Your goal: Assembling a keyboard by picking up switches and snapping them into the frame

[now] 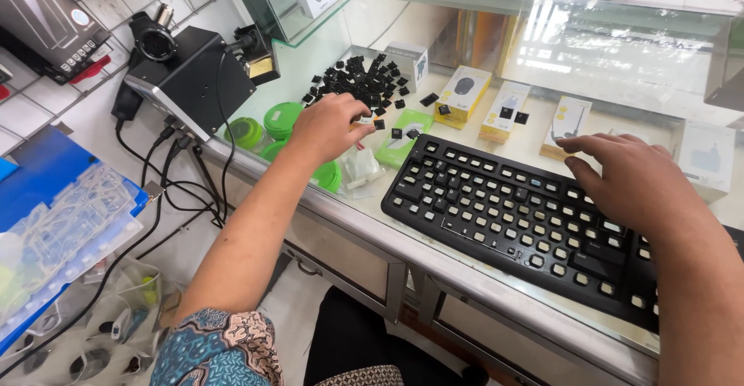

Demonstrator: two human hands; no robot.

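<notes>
A black keyboard [504, 215] with its keycaps taken off lies on a glass counter top [620, 68]. My right hand [632, 180] rests flat on the keyboard's far right part, fingers spread and pointing left. My left hand [329, 122] reaches to the near edge of a pile of loose black keycaps [360, 80], and its fingertips pinch around a keycap there. A few single keycaps [399, 132] lie between the pile and the keyboard.
Inside the glass case sit yellow and white product boxes [463, 95], green round items [283, 118] and a green packet [403, 139]. A black boxy device [194, 76] with cables stands at the left. A blue tray [54, 215] with clear plastic parts sits lower left.
</notes>
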